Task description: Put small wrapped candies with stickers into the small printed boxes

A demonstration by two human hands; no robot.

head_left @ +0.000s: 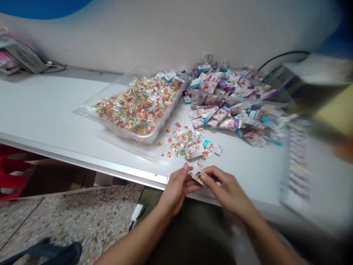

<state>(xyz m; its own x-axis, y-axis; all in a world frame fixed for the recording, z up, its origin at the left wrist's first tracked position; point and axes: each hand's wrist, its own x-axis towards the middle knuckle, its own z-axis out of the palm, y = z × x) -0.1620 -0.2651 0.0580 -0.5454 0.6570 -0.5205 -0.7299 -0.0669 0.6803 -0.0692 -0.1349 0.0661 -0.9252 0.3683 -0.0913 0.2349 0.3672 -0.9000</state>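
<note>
My right hand (224, 184) pinches a small white card or packet with yellow and dark shapes (198, 177) over the table's front edge. My left hand (179, 186) is beside it, its fingers curled and partly hidden; whether it grips anything is unclear. Just beyond my hands lies a loose pile of tiny bags with bright coloured pieces (184, 138). Two small printed boxes rest there, a white one (194, 151) and a blue and white one (212, 147).
A clear tray (154, 134) of colourful little bags stands left of centre. Many small boxes (220, 114) are heaped in and around another clear container at the back right. A blurred clear case (299, 165) lies at the right. Red plastic (9, 169) shows below left.
</note>
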